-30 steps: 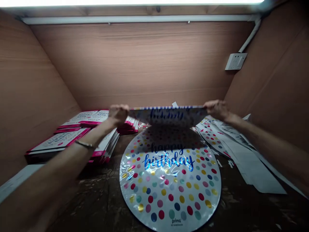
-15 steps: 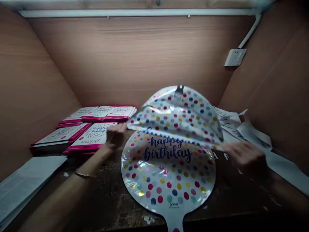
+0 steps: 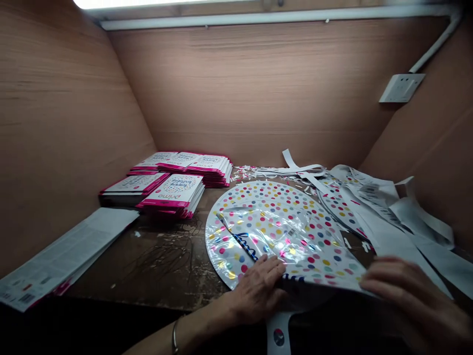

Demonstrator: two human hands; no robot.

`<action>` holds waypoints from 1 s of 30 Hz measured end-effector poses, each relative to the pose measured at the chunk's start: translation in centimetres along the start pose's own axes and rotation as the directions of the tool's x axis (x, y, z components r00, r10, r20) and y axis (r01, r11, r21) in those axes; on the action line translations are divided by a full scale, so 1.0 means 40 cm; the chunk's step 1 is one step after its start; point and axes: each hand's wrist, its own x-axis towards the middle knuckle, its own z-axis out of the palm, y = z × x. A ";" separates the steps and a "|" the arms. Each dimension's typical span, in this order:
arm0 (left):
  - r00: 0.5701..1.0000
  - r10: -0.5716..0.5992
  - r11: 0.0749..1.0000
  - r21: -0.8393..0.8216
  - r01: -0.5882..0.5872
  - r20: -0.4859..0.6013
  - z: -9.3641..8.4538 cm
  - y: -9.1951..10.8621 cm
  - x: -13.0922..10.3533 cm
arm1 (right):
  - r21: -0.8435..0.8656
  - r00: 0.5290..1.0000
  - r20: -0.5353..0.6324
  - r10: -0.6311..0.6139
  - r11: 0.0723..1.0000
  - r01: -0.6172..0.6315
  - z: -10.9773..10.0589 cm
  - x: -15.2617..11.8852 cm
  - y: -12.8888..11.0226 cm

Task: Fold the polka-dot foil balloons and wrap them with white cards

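Observation:
A white foil balloon (image 3: 299, 241) with colourful dots lies partly folded over another dotted foil balloon (image 3: 221, 251), whose tail (image 3: 279, 335) hangs over the table's front edge. Parts of blue lettering show along the fold. My left hand (image 3: 260, 286) presses on the folded foil near its front edge, fingers laid out over it. At the right, my right hand (image 3: 410, 291) pinches the corner of the upper foil balloon and holds it slightly raised. The right hand is a little blurred, and its thumb is hidden.
Stacks of pink-edged "prima" packets (image 3: 173, 190) stand at the back left. Flat printed packaging (image 3: 74, 251) lies at the left front. White paper strips (image 3: 384, 217) and more dotted foil (image 3: 340, 204) lie at the right. A socket (image 3: 402, 88) is on the right wall.
The upper foil balloon, stretched up between both hands before, now lies folded on the one below. My left hand has come down rightward onto it; my right hand has lowered, holding the edge.

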 end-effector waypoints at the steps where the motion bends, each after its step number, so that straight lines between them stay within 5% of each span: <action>1: 0.999 -0.050 0.993 -0.111 0.048 -0.020 0.007 0.002 -0.009 | 0.014 1.000 -0.003 -0.007 1.000 0.007 0.002 0.071 -0.009; 3: 0.984 -0.171 0.928 -0.345 0.142 -0.056 0.014 -0.001 -0.022 | 0.027 0.996 0.044 -0.077 0.997 0.076 0.042 0.232 -0.029; 5: 0.949 -0.306 0.785 -0.584 0.206 -0.077 0.020 -0.012 -0.028 | 0.058 0.965 0.232 -0.120 0.992 0.110 0.131 0.391 -0.048; 8: 0.835 -0.538 0.555 -0.795 0.246 -0.117 0.034 -0.042 -0.023 | 0.122 0.820 0.572 0.018 0.987 -0.107 0.328 0.553 -0.063; 11: 0.686 -0.722 0.381 -0.881 0.280 -0.094 0.042 -0.084 -0.004 | 0.091 0.732 0.674 0.102 0.971 -0.220 0.517 0.587 -0.049; 14: 0.619 -0.785 0.243 -0.920 0.309 0.000 0.041 -0.118 0.014 | 0.055 0.710 0.681 0.179 0.954 -0.293 0.624 0.554 -0.009; 25: 0.599 -0.793 0.164 -0.907 0.388 0.113 0.057 -0.148 0.023 | -0.014 0.558 0.773 0.301 0.888 -0.460 0.632 0.563 0.083; 30: 0.610 -0.785 0.188 -0.893 0.408 0.113 0.054 -0.141 0.020 | -0.076 0.535 0.757 0.376 0.863 -0.499 0.609 0.551 0.109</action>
